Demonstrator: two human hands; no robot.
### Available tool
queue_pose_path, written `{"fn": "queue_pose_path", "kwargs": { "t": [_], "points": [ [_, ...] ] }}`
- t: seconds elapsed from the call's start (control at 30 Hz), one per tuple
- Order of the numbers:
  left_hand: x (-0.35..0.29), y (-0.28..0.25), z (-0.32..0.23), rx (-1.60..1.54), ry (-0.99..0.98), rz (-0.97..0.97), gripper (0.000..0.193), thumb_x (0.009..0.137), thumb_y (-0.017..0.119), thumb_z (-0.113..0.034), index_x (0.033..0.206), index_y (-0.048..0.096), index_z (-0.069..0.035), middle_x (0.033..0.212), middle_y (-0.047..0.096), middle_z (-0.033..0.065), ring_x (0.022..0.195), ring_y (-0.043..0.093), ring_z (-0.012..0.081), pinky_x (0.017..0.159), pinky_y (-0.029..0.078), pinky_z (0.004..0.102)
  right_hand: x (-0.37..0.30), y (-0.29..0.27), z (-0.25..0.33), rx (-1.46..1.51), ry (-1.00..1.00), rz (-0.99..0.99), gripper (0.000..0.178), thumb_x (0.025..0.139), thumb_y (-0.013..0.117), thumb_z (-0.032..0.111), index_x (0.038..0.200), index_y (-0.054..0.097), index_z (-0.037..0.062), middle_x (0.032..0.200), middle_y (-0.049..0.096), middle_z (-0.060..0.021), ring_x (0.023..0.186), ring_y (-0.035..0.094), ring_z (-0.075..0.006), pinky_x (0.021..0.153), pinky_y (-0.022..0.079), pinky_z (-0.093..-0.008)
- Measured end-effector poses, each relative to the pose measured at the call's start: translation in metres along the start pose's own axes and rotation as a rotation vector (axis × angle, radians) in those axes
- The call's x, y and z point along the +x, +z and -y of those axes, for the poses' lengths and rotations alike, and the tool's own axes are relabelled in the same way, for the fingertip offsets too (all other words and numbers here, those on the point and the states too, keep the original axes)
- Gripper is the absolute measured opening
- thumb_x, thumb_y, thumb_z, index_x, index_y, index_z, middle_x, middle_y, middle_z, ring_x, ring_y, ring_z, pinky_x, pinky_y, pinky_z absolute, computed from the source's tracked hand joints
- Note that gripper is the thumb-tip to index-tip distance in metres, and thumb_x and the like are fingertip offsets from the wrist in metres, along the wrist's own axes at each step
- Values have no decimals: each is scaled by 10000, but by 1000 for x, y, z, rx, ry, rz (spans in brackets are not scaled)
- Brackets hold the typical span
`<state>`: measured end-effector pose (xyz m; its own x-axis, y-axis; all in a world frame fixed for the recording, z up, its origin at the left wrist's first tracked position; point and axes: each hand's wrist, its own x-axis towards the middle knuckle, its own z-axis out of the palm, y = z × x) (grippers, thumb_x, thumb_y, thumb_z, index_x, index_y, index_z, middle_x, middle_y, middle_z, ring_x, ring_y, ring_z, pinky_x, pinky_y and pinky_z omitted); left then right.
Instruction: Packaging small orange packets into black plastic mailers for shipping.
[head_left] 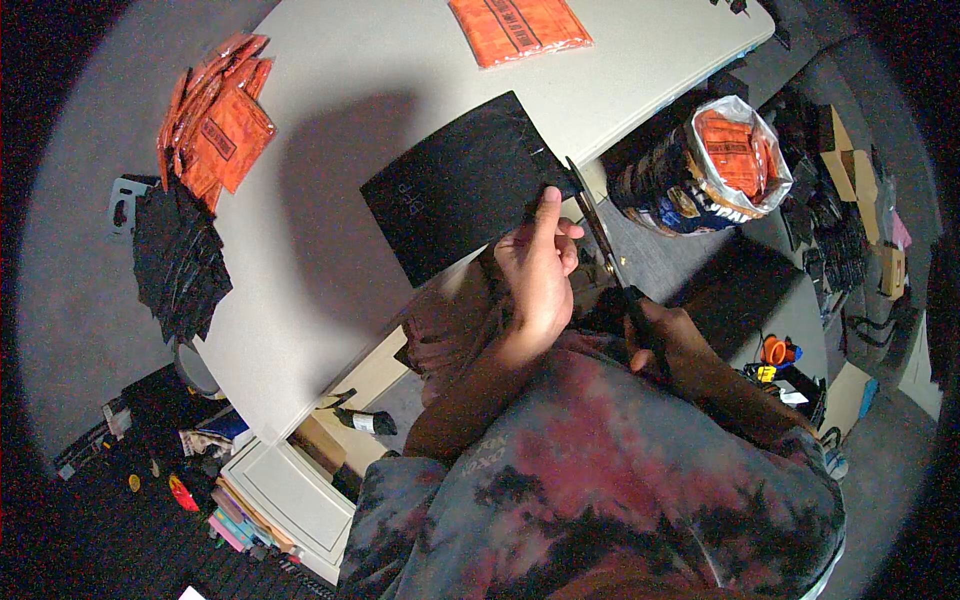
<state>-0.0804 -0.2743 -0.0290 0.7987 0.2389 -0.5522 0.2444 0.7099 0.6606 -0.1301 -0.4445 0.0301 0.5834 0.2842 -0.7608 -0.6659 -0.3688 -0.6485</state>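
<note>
My left hand (540, 265) pinches the near right edge of a flat black sheet or pouch (450, 185), thumb on top. Faint light marks show on its surface, and it hangs partly over the table's near edge. In my right hand (668, 335) is a pair of scissors (597, 225) with long, narrow blades pointing away from me. The blade tips are at the sheet's right edge, close to my left thumb. Whether the blades are parted or closed on the sheet I cannot tell.
The white table (300, 250) carries a pile of orange plastic packets (222, 135), a stack of black pieces (180, 260) and another orange packet (520, 30). Right of it stands a bag-lined bin (665, 190) holding orange packets. A white drawer unit (290, 500) is at lower left.
</note>
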Motion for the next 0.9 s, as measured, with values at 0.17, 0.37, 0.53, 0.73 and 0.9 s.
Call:
{"fn": "queue_pose_path", "kwargs": {
  "t": [0.17, 0.37, 0.53, 0.73, 0.9],
  "points": [
    [0, 4, -4, 22, 12, -10, 311, 930, 721, -297, 725, 573, -116, 656, 602, 21, 424, 401, 56, 410, 287, 227, 2, -5, -11, -259, -460, 6, 135, 902, 664, 116, 856, 547, 66, 686, 554, 21, 561, 489, -75, 502, 363, -261],
    [0, 3, -3, 37, 16, 2, 323, 922, 731, -294, 710, 568, -114, 656, 607, 24, 424, 406, 52, 403, 281, 224, 6, -5, -12, -88, -133, 25, 224, 859, 757, 140, 846, 547, 63, 692, 550, 21, 614, 510, -81, 522, 357, -267],
    [0, 4, -5, 41, 10, 7, 326, 919, 732, -299, 709, 565, -115, 658, 610, 27, 426, 408, 51, 404, 283, 226, 2, -6, -8, -198, -299, 31, 316, 846, 794, 252, 836, 541, 62, 695, 555, 15, 616, 516, -87, 529, 372, -276],
    [0, 4, -4, 26, 0, 2, 331, 921, 724, -317, 713, 565, -114, 658, 607, 28, 427, 409, 60, 408, 284, 231, 7, -11, -21, -214, -386, 42, 460, 806, 825, 419, 840, 538, 61, 698, 559, 12, 617, 512, -96, 543, 397, -287],
    [1, 2, -2, -16, -19, 4, 223, 935, 722, -265, 816, 625, -102, 666, 631, 31, 434, 427, 49, 406, 269, 210, 4, -11, -15, -315, -205, 39, 331, 824, 813, 241, 911, 580, 22, 827, 641, -123, 779, 657, -245, 701, 496, -403]
  ]
}}
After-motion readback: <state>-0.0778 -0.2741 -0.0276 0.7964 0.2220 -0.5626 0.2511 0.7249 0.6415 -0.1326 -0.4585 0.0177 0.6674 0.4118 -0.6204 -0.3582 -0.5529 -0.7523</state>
